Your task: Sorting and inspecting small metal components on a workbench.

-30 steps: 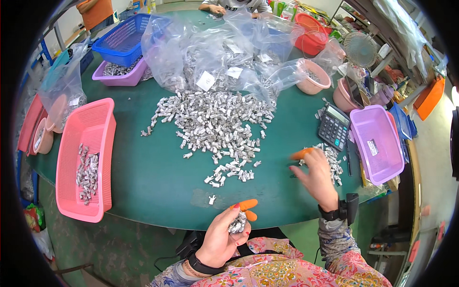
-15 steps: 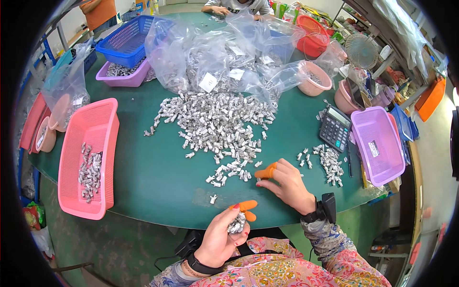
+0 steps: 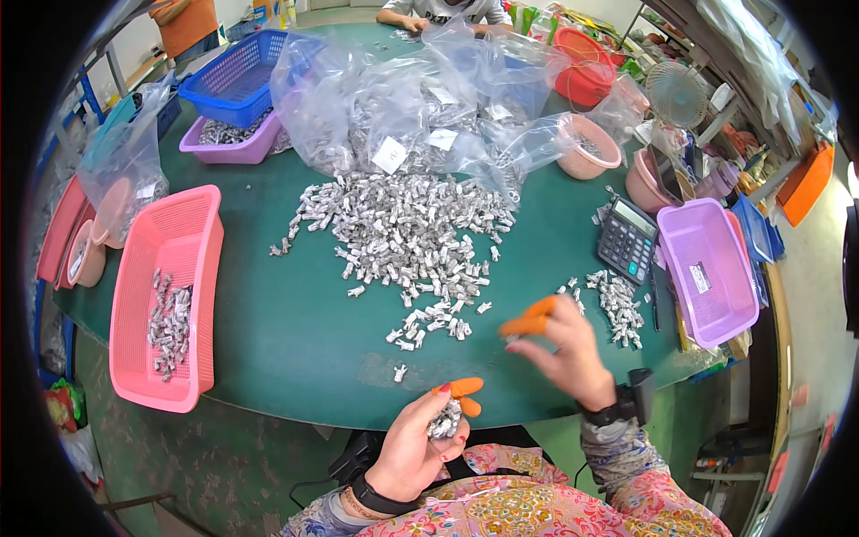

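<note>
My left hand (image 3: 407,452) is closed around a handful of small silver metal parts (image 3: 445,421), close to the table's near edge. Orange finger covers sit on some fingers of both hands. My right hand (image 3: 568,353), smeared by motion, pinches what looks like one small silver part (image 3: 511,339) between thumb and covered finger. It hovers over the green table (image 3: 295,358), left of a small heap of similar parts (image 3: 619,313). A large heap (image 3: 403,233) of the same parts spreads over the middle. One loose part (image 3: 400,372) lies just beyond my left hand.
At the left stands a pink basket (image 3: 208,268) with some parts inside. A calculator (image 3: 628,240) and a purple basket (image 3: 711,295) are at the right. Behind the heap lie clear plastic bags (image 3: 358,98) of parts. Across the table, a person's hand (image 3: 412,24) rests near more parts.
My right hand has moved right, away from the edge of the large heap, toward the small heap. My left hand has stayed nearly still.
</note>
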### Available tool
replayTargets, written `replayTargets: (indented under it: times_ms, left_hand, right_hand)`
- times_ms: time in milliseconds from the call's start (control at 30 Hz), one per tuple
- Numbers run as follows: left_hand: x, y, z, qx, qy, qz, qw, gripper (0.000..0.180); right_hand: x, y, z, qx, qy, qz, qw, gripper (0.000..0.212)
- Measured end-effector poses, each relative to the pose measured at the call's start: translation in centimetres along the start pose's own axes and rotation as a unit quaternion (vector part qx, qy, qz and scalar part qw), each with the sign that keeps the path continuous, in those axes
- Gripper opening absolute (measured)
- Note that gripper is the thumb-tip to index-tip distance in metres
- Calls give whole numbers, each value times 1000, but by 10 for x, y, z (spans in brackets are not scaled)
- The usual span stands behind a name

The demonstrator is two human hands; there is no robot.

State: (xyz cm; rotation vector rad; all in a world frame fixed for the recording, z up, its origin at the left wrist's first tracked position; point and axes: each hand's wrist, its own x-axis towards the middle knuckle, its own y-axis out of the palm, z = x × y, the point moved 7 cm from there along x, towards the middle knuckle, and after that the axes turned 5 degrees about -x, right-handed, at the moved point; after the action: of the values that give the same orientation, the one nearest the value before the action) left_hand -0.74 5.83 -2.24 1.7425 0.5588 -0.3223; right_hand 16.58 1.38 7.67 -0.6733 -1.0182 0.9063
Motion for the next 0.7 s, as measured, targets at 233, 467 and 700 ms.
replayTargets:
  times_ms: [233,467,700]
  left_hand:
    - [2,4,2,-1,-8,17,1000,39]
    - [-5,5,0,1,-8,5,1000,39]
    - [-5,-2,-6,-14,13,-2,1000,39]
  right_hand:
    - [-6,-15,-34,-161,66,-6,985,28]
    - [11,53,-3,-62,23,51,996,23]
    - [-9,-16,-52,-138,108,-23,984,16]
